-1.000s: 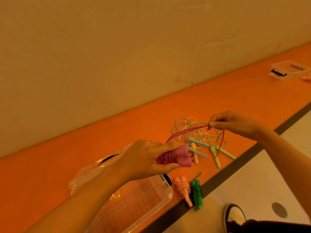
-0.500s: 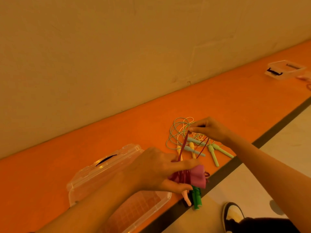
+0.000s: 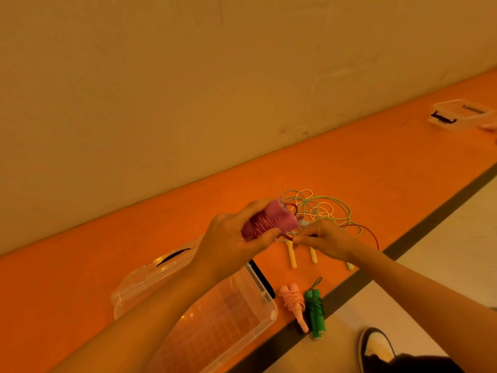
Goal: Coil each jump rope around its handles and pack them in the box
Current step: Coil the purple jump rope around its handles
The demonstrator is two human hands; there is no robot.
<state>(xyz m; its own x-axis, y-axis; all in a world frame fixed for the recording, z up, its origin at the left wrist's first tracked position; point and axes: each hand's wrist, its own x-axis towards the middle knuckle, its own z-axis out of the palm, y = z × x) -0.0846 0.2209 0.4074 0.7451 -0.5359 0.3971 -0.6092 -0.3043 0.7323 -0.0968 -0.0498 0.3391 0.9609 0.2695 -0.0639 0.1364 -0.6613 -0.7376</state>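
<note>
While the left hand (image 3: 236, 238) grips the magenta handles (image 3: 271, 220), held together above the orange counter (image 3: 80, 278) with several turns wound round them, the right hand (image 3: 325, 240) is closed in a pinch on the dark red cord (image 3: 372, 234) just right of the bundle, fingertips almost touching the left thumb. Unwound tail loops out right of the right hand and lies beside or over the loose rope tangle (image 3: 322, 205) of green and pale cords, can't tell which from here. Main risk, as I read it: pulling the next turn drags that tangle along or knots into it, since the yellow handles (image 3: 291, 257) and their cords sit right under the hands. Second risk: if the pinch slackens, the turns slide off the handle ends and the coil springs open. Third: the coiled pink rope (image 3: 293, 302) and coiled green rope (image 3: 316, 310) lie near the counter's near edge, right of the clear box (image 3: 269, 316), so a forearm sweep could knock them to the floor. Box is open at near left, nothing packed in it that I can see. Another box (image 3: 457, 114) sits far right, not in play
</note>
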